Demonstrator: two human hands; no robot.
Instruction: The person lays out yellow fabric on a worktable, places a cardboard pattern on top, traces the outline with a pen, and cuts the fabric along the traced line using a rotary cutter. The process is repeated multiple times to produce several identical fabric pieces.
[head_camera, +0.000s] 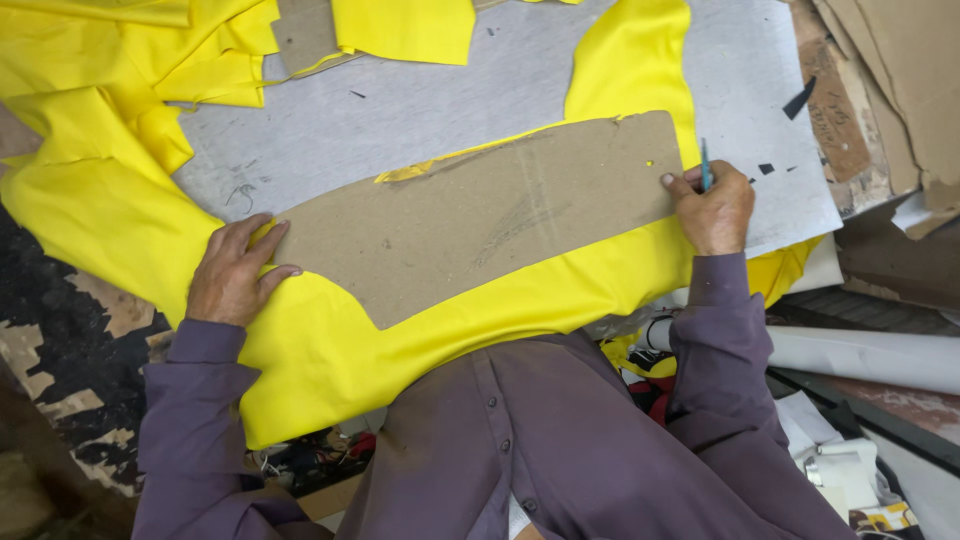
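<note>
Under the left hand, at the near left corner of the cardboard pattern, the fingers lay flat and spread apart, gripping nothing; they pressed the pattern's edge down onto the yellow cloth. Beyond those fingers more of the same cloth was bunched in loose folds, with a few cut yellow pieces lying further up on the grey desk.

From the left fingertips the pattern ran across to the right as one long brown strip, slightly tilted, lying flat on the cloth with yellow showing along its near side and past its far right corner. No chalk or pen line could be made out on the cloth along that near edge, so how much of the outline was already drawn could not be told.

At the pattern's right end the right hand had its fingers closed around a thin blue-green marking tool, held upright with its tip hidden behind the knuckles, just at the short right edge of the cardboard. As a judgement, the tracing stood at that right end: the pattern was placed and pinned, the cloth under it was uncut, and cutting around the shape was not yet begun.

Right of those fingers, small dark scraps lay on the desk, and beyond them brown paper sheets were stacked.
</note>
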